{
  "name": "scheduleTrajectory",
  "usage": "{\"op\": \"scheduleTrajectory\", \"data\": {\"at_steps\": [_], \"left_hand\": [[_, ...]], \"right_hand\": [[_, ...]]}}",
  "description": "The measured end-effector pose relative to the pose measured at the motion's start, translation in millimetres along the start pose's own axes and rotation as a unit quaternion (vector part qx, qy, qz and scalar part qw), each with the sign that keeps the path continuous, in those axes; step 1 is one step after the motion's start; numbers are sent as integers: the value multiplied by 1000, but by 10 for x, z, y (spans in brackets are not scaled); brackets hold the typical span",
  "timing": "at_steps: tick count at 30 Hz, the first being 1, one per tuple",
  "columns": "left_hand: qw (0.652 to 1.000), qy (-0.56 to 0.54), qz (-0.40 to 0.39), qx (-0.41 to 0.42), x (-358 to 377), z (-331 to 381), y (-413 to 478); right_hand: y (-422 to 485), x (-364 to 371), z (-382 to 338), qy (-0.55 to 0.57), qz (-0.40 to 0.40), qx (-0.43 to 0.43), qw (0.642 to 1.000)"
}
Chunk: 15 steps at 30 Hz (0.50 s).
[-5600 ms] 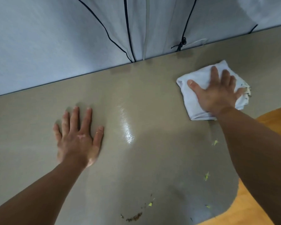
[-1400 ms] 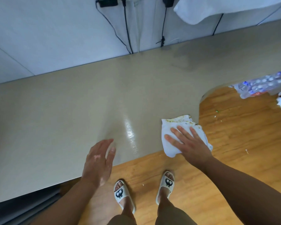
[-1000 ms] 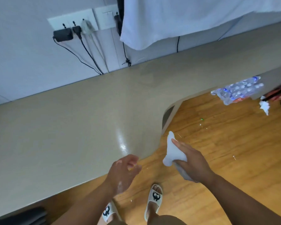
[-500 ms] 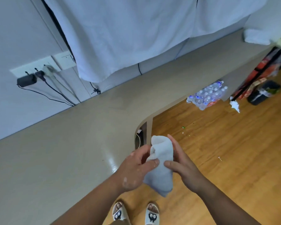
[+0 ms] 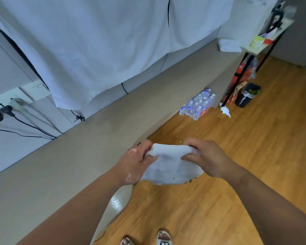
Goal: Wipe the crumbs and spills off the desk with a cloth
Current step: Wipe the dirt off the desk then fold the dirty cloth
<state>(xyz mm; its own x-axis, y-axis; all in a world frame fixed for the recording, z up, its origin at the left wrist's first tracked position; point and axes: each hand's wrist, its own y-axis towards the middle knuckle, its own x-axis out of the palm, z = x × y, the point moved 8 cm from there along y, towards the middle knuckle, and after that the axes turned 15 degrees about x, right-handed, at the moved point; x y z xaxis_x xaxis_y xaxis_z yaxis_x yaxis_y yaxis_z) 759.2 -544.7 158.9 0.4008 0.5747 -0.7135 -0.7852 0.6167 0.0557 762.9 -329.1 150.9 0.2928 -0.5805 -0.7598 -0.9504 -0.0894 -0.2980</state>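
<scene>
Both the left hand (image 5: 137, 163) and right hand (image 5: 208, 159) pinch the cloth (image 5: 168, 165), held off the desk (image 5: 64, 165) edge; refold it dirty side inward, keeping crumbs trapped

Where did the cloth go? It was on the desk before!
The cloth came off the desk. Earlier the right hand pressed it flat and wiped toward the near edge, then lifted it away. The left hand, which lay flat on the desk, took hold too. Now both hands pinch its top edge and hold it up in the air. The right hand never let go, and the desk stayed put.
</scene>
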Motion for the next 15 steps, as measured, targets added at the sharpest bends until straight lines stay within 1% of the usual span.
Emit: {"op": "scheduleTrajectory", "data": {"at_steps": [2, 4, 7, 9, 11, 12, 13, 14, 15], "left_hand": [[1000, 19, -16, -8, 262, -119, -40], [1000, 26, -4, 0, 433, -174, -65], [997, 33, 66, 10, 450, -101, -108], [993, 33, 109, 21, 444, -22, -147], [989, 38, 134, 43, 463, 84, -189], [987, 44, 143, 55, 486, 140, -226], [984, 53, 150, 74, 524, 183, -278], [983, 61, 148, 94, 584, 209, -332], [982, 64, 135, 114, 656, 227, -388]], "right_hand": [[-42, 192, 129, -18, 3, 13, 1000], [-77, 306, 238, 2, -10, 26, 1000], [-131, 288, 321, 42, 8, 74, 996], [-181, 294, 322, 49, 41, 103, 993], [-240, 319, 313, 90, 70, 145, 983], [-279, 347, 324, 143, 74, 173, 972], [-325, 406, 343, 224, 70, 201, 951], [-374, 499, 355, 325, 54, 224, 917], [-417, 605, 357, 428, 28, 239, 871]]}}
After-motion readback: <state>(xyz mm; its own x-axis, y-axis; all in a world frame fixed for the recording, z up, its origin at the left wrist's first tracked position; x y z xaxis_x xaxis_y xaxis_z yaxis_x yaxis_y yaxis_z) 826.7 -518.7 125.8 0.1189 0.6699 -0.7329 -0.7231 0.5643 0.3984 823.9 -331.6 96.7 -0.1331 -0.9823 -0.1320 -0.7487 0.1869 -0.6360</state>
